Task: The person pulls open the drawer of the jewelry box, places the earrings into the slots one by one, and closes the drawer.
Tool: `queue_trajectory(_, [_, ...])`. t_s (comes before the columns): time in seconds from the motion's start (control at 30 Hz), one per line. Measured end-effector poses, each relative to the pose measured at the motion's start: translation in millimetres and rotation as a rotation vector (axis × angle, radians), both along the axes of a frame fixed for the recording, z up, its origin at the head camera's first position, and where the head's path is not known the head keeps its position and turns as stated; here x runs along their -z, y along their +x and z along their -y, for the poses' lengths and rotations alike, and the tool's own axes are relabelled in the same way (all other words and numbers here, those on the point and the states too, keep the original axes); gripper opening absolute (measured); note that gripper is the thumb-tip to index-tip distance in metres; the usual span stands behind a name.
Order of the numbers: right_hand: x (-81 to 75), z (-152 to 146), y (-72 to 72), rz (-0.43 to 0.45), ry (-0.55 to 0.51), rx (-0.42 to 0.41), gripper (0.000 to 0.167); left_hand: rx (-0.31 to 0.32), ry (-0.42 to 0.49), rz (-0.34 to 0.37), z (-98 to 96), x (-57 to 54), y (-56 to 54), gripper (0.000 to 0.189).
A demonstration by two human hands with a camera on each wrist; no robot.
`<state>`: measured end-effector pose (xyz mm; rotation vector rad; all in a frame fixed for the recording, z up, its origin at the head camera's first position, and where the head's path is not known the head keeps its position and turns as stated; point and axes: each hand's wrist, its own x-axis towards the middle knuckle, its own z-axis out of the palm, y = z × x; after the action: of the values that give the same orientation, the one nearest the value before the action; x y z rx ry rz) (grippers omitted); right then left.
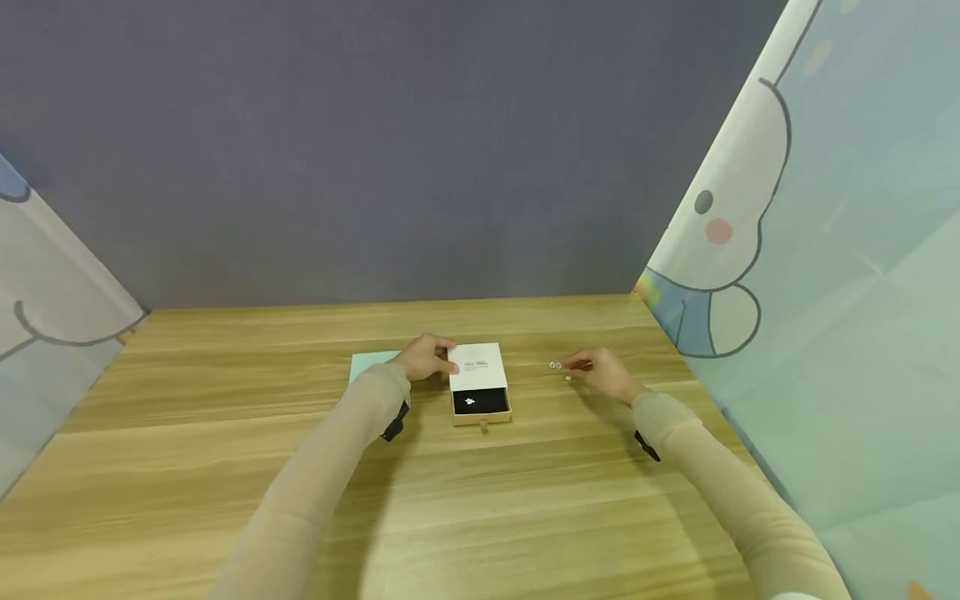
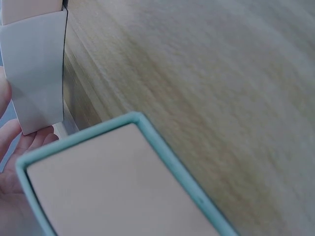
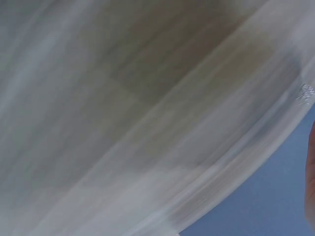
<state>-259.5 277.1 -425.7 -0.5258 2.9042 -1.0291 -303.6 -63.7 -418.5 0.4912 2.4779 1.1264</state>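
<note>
My left hand (image 1: 424, 357) grips the left side of a white jewelry box (image 1: 478, 367) with dark lettering, thumb near its upper edge. From the box's near end a tan drawer (image 1: 482, 419) sticks out, lined in black (image 1: 491, 401), with a small shiny ornament (image 1: 469, 402) on the lining. In the left wrist view, the fingers curl round a corner of the white sleeve (image 2: 37, 73). To the right, my right hand (image 1: 606, 377) is low over the table, fingertips beside small shiny pieces (image 1: 555, 365). Another tiny piece (image 1: 567, 378) shows at its thumb; I cannot tell whether it is pinched.
A mint-green box part (image 1: 367, 362), partly hidden by the left hand, lies left of the white box; the left wrist view shows its raised rim (image 2: 172, 162) and beige inside. The wooden table (image 1: 480, 500) meets a dark wall behind and a printed cloth (image 1: 847, 333) on the right.
</note>
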Motion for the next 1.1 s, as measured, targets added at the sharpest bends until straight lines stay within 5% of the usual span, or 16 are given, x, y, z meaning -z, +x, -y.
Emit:
queue_trajectory(0.33, [6.4,-6,-0.2,-0.037,0.178,-0.041,0.018,-0.011,0.001,0.013,2.1,-0.2,3.4,0.059])
queue_trajectory(1.1, [14.1,-4,0.0,-0.266,0.283,-0.143,0.012,-0.021,0.006,0.015,-1.0,1.2,-0.2,0.059])
